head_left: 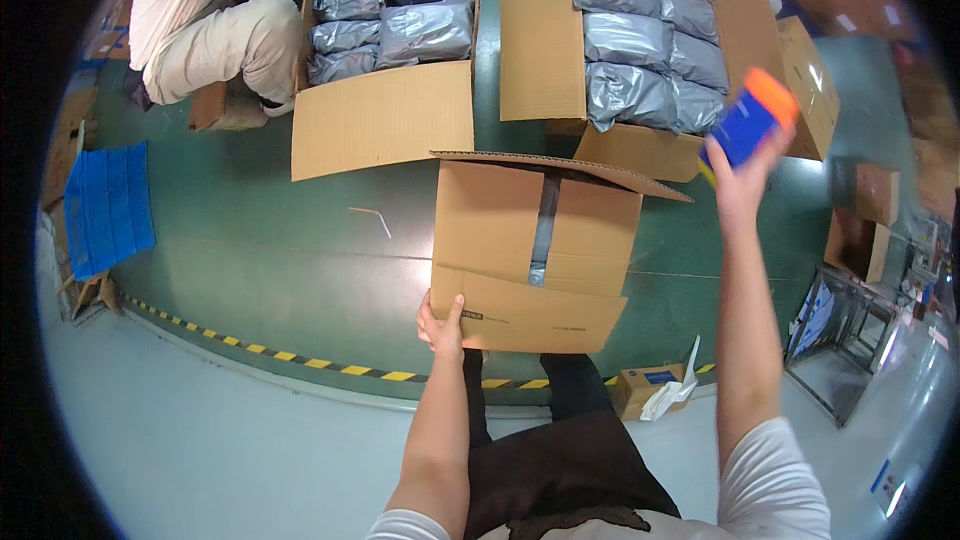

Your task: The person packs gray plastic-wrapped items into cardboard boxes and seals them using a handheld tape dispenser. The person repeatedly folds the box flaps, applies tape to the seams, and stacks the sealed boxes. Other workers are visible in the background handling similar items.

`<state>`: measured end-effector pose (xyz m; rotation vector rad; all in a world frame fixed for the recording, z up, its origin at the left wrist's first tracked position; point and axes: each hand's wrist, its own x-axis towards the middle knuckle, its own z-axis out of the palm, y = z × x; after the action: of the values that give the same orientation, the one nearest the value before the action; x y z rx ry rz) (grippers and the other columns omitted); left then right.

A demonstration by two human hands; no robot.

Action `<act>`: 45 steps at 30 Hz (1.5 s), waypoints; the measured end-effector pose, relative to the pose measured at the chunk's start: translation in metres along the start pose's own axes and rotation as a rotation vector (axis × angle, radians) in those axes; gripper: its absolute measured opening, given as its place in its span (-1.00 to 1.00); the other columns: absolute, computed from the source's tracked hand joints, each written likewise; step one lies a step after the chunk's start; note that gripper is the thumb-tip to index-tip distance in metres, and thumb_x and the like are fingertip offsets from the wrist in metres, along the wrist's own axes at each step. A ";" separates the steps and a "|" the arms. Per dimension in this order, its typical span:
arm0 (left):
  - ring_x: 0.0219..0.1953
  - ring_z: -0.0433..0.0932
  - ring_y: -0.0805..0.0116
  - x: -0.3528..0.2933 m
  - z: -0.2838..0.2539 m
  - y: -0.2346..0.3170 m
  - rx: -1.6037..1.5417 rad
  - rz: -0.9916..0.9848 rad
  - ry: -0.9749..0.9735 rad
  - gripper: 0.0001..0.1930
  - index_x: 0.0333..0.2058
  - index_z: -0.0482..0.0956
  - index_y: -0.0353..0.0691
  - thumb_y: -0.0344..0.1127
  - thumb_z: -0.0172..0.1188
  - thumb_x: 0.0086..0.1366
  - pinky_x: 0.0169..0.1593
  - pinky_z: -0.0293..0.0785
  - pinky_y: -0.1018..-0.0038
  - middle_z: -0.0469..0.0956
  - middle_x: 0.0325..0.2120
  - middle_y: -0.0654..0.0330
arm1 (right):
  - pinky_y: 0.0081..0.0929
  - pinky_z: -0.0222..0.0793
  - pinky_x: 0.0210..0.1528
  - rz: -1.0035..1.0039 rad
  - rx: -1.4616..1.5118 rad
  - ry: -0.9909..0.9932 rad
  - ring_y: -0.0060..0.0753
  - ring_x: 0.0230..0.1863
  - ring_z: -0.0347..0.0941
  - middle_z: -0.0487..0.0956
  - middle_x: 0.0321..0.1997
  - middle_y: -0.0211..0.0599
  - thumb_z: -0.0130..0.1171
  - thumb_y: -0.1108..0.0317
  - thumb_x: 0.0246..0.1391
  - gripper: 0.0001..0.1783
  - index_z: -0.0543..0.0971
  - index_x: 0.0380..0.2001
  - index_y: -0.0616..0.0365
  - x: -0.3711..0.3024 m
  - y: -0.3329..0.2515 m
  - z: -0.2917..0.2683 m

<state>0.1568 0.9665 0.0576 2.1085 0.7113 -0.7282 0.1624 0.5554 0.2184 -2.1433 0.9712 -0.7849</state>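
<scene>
A cardboard box [490,215] stands in front of me. Its two side flaps are folded inward, with a narrow gap between them where something grey shows. The near flap [540,310] slopes toward me, and the far flap stands raised. My left hand [442,325] is closed on the left end of the near flap, thumb on top. Out to the right, my right hand [748,172] is raised and holds a blue and orange block-shaped tool [752,120]. Motion blurs this tool, so its exact kind cannot be made out.
Two open cartons of grey plastic packages [425,35] [628,40] stand beyond the box. A person in light trousers [230,55] is at the upper left. A blue folded panel [108,210] lies left. A small carton [632,392] sits by my legs, near striped floor tape [318,363].
</scene>
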 end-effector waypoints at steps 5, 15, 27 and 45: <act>0.25 -0.31 0.19 -0.005 0.004 0.008 0.127 -0.079 0.165 -0.12 0.13 0.11 0.03 0.06 0.34 -0.17 0.13 -0.33 -0.20 -0.16 0.20 0.21 | -0.37 0.20 0.06 0.032 -0.177 -1.062 -0.17 0.08 0.23 0.20 0.12 0.06 0.24 0.30 -0.27 0.10 -0.25 0.25 -0.05 0.012 -0.024 0.050; 0.27 -0.17 0.18 -0.033 0.055 0.038 0.787 1.162 -0.009 -0.19 0.14 0.14 0.12 0.25 0.13 -0.11 0.10 -0.27 -0.26 -0.10 0.23 0.19 | -0.15 0.31 -0.28 -0.055 -0.391 -0.897 0.03 -0.33 0.39 0.41 -0.34 0.07 0.21 0.32 -0.23 0.00 -0.15 0.23 0.07 -0.163 0.020 0.072; 0.23 -0.05 0.26 -0.004 0.057 0.054 0.939 1.287 -0.168 -0.26 0.04 0.29 0.19 0.32 0.09 -0.15 0.12 -0.25 -0.20 0.06 0.16 0.30 | -0.34 0.23 0.01 0.099 -0.301 -1.302 -0.10 -0.04 0.37 0.41 -0.04 0.01 0.19 0.03 -0.34 -0.05 0.04 0.20 -0.21 -0.025 0.033 0.177; 0.27 -0.20 0.30 0.026 0.061 0.079 0.991 1.194 -0.416 -0.01 0.17 0.03 -0.11 0.40 0.01 -0.15 0.23 -0.34 0.06 -0.10 0.22 0.23 | -0.28 0.19 0.05 -0.009 0.110 -1.355 -0.08 0.02 0.31 0.34 0.06 -0.11 0.21 0.27 -0.23 -0.14 0.06 0.20 -0.14 -0.037 0.002 0.101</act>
<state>0.2133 0.8811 0.0458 2.4872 -1.3224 -0.7926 0.2153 0.6149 0.1464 -1.9338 0.1577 0.6201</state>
